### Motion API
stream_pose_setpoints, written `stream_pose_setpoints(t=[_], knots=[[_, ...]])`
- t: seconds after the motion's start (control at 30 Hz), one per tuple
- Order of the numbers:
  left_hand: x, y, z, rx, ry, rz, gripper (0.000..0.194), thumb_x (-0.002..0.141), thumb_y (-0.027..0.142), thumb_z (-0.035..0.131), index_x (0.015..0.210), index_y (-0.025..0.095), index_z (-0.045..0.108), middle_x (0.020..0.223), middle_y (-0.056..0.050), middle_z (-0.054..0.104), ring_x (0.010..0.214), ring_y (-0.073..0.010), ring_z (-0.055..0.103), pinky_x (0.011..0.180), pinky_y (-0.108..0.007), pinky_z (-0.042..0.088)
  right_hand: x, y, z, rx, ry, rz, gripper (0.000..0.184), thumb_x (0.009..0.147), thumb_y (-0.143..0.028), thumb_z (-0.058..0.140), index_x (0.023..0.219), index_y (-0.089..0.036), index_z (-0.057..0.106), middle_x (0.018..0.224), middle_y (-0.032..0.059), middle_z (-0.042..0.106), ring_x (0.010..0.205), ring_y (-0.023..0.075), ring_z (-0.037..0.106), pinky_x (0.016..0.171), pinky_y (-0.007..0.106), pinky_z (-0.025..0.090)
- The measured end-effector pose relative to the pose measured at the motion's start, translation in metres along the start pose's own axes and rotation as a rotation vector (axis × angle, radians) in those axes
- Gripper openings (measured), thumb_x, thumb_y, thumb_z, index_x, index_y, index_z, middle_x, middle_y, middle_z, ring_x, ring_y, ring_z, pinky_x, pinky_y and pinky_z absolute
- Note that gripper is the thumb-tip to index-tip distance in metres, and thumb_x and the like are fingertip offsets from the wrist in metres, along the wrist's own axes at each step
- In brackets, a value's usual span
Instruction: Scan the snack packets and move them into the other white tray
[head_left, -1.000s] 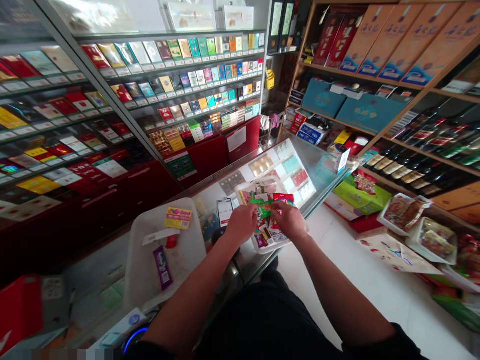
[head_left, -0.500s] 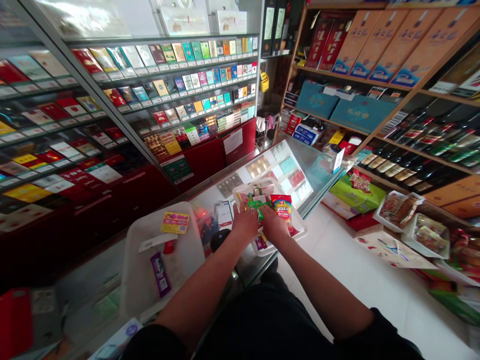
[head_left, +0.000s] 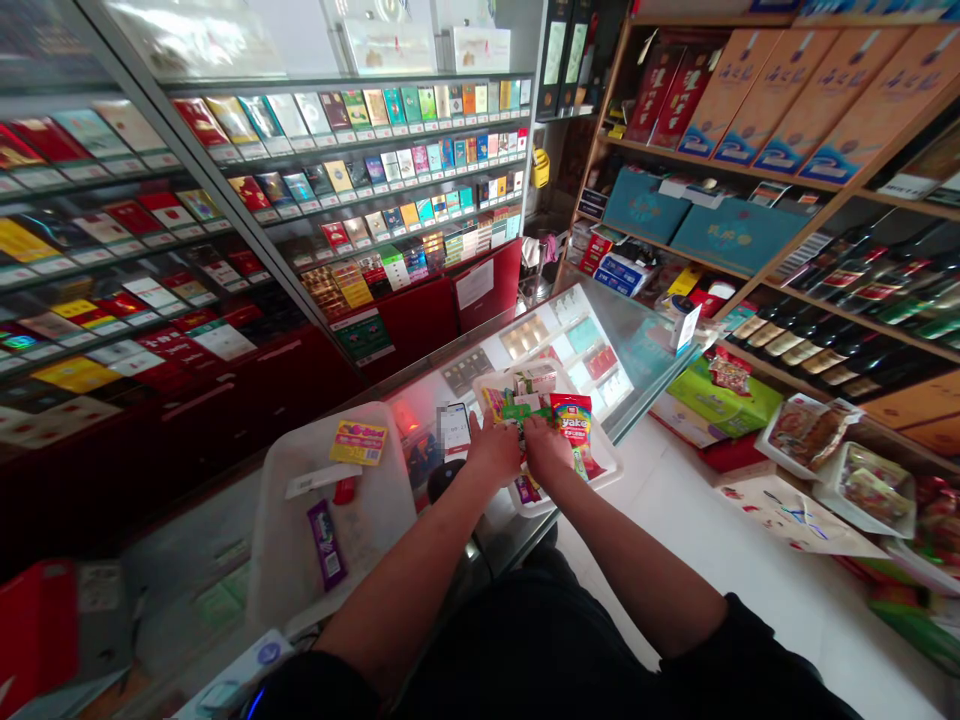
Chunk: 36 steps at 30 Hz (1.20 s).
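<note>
Now LH [head_left: 496, 453], RH [head_left: 547, 453] at grn pkt [head_left: 517, 411] over rounded plastic tray [head_left: 606, 472].

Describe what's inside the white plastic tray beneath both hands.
A shiny red bag and purple packet show in the tray; the left hand and right hand, at a green packet, cover what's beneath.

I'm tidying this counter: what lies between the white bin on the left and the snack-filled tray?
In the head view, a phone and a dark rounded object lie between the bin and tray; the left forearm crosses in front.
</note>
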<state>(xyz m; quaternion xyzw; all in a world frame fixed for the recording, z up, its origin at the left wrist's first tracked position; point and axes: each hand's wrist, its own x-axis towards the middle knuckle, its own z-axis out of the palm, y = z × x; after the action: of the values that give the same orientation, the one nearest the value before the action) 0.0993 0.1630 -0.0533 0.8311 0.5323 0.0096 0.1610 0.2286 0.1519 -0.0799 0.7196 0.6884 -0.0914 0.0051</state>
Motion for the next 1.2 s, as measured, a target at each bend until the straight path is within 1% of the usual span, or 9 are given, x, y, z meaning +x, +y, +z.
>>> stream_pose_setpoints(t=[0.13, 0.27, 0.4, 0.5, 0.6, 0.7, 0.87, 1.0, 1.2], knots=[[0.0, -0.003, -0.007, 0.005, -0.008, -0.034, 0.036, 0.089, 0.032, 0.055, 0.122, 0.018, 0.064, 0.132, -0.016, 0.066, 0.15, -0.0409, 0.027, 0.119, -0.07, 0.005, 0.001, 0.002, -0.005, 0.035, 0.036, -0.009, 0.033, 0.097, -0.012, 0.044, 0.124, -0.018, 0.061, 0.126, 0.0143, 0.065, 0.1, 0.0234, 0.068, 0.076, 0.032, 0.054], [-0.001, -0.006, -0.022, -0.001, -0.013, -0.073, 0.04, 0.088, 0.03, 0.056, 0.126, 0.019, 0.063, 0.139, -0.015, 0.063, 0.149, -0.0395, 0.029, 0.12, -0.068, 0.008, 0.002, 0.005, -0.011, 0.077, 0.068, -0.001, 0.031, 0.097, -0.014, 0.046, 0.121, -0.019, 0.065, 0.126, 0.0145, 0.064, 0.102, 0.0237, 0.066, 0.078, 0.031, 0.053], [-0.002, -0.011, -0.039, -0.023, 0.038, -0.098, 0.047, 0.088, 0.024, 0.054, 0.135, 0.02, 0.057, 0.14, -0.014, 0.062, 0.146, -0.0363, 0.036, 0.12, -0.065, 0.013, 0.008, 0.009, -0.018, 0.161, 0.109, 0.027, 0.036, 0.096, -0.016, 0.048, 0.125, -0.023, 0.068, 0.127, 0.0119, 0.064, 0.098, 0.0226, 0.067, 0.076, 0.03, 0.052], [-0.002, -0.015, -0.05, -0.057, 0.095, -0.145, 0.051, 0.089, 0.023, 0.054, 0.14, 0.022, 0.052, 0.142, -0.013, 0.061, 0.141, -0.0333, 0.043, 0.12, -0.062, 0.019, 0.013, 0.013, -0.025, 0.276, 0.179, 0.019, 0.035, 0.097, -0.018, 0.047, 0.121, -0.024, 0.072, 0.122, 0.0099, 0.067, 0.098, 0.0213, 0.068, 0.08, 0.028, 0.052], [-0.001, -0.02, -0.055, -0.109, 0.164, -0.16, 0.05, 0.088, 0.023, 0.056, 0.138, 0.024, 0.051, 0.14, -0.012, 0.062, 0.134, -0.0305, 0.052, 0.118, -0.056, 0.027, 0.019, 0.017, -0.032, 0.424, 0.257, -0.018, 0.032, 0.096, -0.02, 0.05, 0.116, -0.024, 0.076, 0.117, 0.0078, 0.072, 0.102, 0.0209, 0.067, 0.088, 0.028, 0.051], [0.0, -0.024, -0.057, -0.193, 0.209, -0.175, 0.05, 0.087, 0.025, 0.059, 0.136, 0.022, 0.052, 0.132, -0.012, 0.067, 0.124, -0.0291, 0.059, 0.112, -0.049, 0.036, 0.022, 0.02, -0.04, 0.563, 0.302, -0.046, 0.03, 0.091, -0.019, 0.056, 0.112, -0.024, 0.078, 0.115, 0.006, 0.074, 0.105, 0.0212, 0.067, 0.093, 0.029, 0.05], [0.001, -0.027, -0.055, -0.393, 0.305, -0.18, 0.05, 0.085, 0.022, 0.061, 0.134, 0.021, 0.054, 0.124, -0.008, 0.072, 0.115, -0.0258, 0.065, 0.103, -0.039, 0.045, 0.021, 0.021, -0.055, 0.807, 0.246, 0.041, 0.025, 0.084, -0.029, 0.063, 0.1, -0.021, 0.08, 0.093, 0.0046, 0.078, 0.086, 0.0237, 0.069, 0.083, 0.033, 0.051], [0.0, -0.026, -0.056, -0.544, 0.326, -0.174, 0.051, 0.083, 0.019, 0.063, 0.134, 0.02, 0.056, 0.119, -0.007, 0.074, 0.112, -0.0233, 0.067, 0.101, -0.034, 0.047, 0.017, 0.019, -0.066, 0.948, 0.189, 0.004, 0.024, 0.08, -0.035, 0.063, 0.089, -0.019, 0.079, 0.077, 0.0012, 0.074, 0.073, 0.0209, 0.065, 0.07, 0.03, 0.048], [-0.004, -0.025, -0.062, -0.631, 0.357, -0.145, 0.044, 0.081, 0.016, 0.064, 0.125, 0.022, 0.064, 0.103, -0.002, 0.077, 0.1, -0.0208, 0.07, 0.092, -0.033, 0.051, 0.018, 0.015, -0.063, 1.138, 0.118, -0.035, 0.025, 0.078, -0.039, 0.066, 0.082, -0.017, 0.076, 0.072, 0.0008, 0.072, 0.066, 0.0175, 0.062, 0.061, 0.027, 0.046]])
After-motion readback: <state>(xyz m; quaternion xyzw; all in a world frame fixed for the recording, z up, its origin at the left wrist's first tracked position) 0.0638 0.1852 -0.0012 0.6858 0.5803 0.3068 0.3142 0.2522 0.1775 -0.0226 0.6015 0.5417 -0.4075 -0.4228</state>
